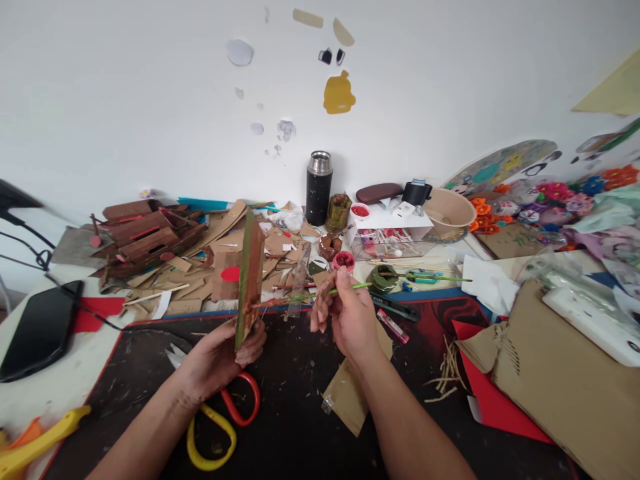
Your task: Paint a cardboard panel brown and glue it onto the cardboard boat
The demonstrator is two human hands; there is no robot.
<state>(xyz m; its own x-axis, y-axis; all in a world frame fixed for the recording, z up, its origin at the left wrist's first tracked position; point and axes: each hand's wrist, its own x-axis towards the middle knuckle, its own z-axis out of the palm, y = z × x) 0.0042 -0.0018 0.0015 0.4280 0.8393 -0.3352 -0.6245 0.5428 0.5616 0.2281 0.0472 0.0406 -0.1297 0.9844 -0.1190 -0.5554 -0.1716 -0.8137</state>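
Beyond the scissors [227, 405], the left hand [220, 353] grips a board [253, 273], one face largely brown, edge green; the right hand's [353, 317] fingers pinch a brush [293, 299] at it: painting looks unfinished.

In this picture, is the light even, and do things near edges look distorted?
Head view: light looks soft, mostly even; the flask's metal top catches highlights; at the lower left edge, the yellow handle looks stretched and somewhat soft.
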